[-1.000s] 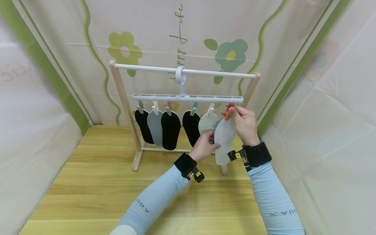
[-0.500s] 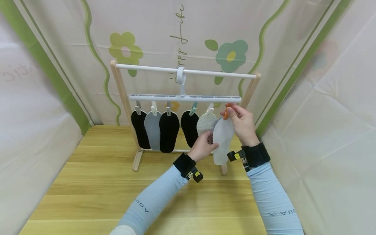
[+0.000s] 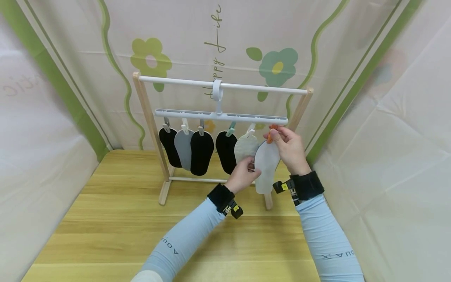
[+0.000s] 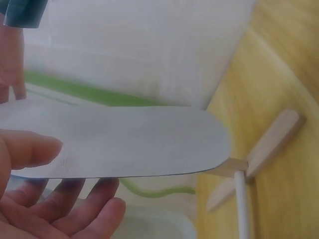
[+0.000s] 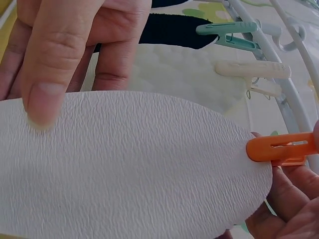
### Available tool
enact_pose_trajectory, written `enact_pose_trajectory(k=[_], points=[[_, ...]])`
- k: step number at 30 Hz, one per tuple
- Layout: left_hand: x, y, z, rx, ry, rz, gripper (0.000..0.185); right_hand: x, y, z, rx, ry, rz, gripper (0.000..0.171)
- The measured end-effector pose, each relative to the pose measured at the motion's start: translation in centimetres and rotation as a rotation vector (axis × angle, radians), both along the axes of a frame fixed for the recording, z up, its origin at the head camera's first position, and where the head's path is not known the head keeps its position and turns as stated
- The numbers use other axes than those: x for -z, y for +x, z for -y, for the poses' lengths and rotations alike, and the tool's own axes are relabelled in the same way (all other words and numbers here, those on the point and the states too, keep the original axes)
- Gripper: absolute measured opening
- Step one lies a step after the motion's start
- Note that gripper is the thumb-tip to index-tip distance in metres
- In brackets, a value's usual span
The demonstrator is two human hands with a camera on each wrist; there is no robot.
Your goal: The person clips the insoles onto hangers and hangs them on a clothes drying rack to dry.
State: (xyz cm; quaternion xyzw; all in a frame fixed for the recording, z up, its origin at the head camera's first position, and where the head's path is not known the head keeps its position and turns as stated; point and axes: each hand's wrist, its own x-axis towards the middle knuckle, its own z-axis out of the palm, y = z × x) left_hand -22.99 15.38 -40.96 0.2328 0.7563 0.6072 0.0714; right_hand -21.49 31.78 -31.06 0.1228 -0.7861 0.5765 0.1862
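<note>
White insole point(image 3: 266, 166) hangs at the hanger's point(image 3: 221, 114) right end, its top edge at the orange clip point(image 3: 269, 135). Right hand point(image 3: 290, 150) pinches that clip; left hand point(image 3: 243, 176) pinches the insole's edge below. Since a second ago, the hanger has tilted and the insole has risen slightly: clipping appears underway.

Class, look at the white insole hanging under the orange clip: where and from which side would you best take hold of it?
Probably pinch the white insole at mid-length, from its free left edge, as the left hand does. It hangs flat and thin, its top taken by the orange clip and the right hand.
</note>
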Motion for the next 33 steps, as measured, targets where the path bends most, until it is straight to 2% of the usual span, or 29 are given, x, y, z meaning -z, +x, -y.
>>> enact_pose_trajectory(k=[8, 24, 33], points=[[0.23, -0.11, -0.06, -0.009, -0.01, 0.012, 0.04, -0.03, 0.15, -0.05, -0.013, 0.009, 0.043, 0.044], [0.63, -0.49, -0.36, -0.005, -0.001, 0.016, 0.046, -0.03, 0.08, -0.4, -0.035, 0.013, 0.063, 0.045], [0.68, -0.64, -0.36, -0.002, -0.006, 0.029, 0.041, 0.04, -0.29, -0.61, -0.029, 0.03, 0.072, 0.047]])
